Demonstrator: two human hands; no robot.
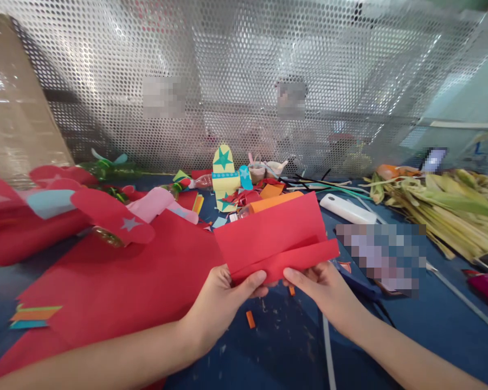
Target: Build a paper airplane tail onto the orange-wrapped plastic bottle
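A piece of red paper (272,233) is held up off the table between both hands, with a folded strip along its near edge. My left hand (231,290) pinches that edge at its left part, thumb on top. Closed on the same edge a little to the right is my right hand (319,284), its thumb also on top and its fingers tucked beneath. Beyond the red paper, an orange sheet (274,202) shows in part. On the left, large red sheets (134,276) lie on the blue table (280,346).
Star-decorated paper shapes (117,214) on plastic bottles stand at left; a yellow one (223,179) is further back. At right lie a white-handled tool (347,208), a blurred-out flat object (382,260) and dried husks (455,211). A perforated metal screen (228,65) rises behind.
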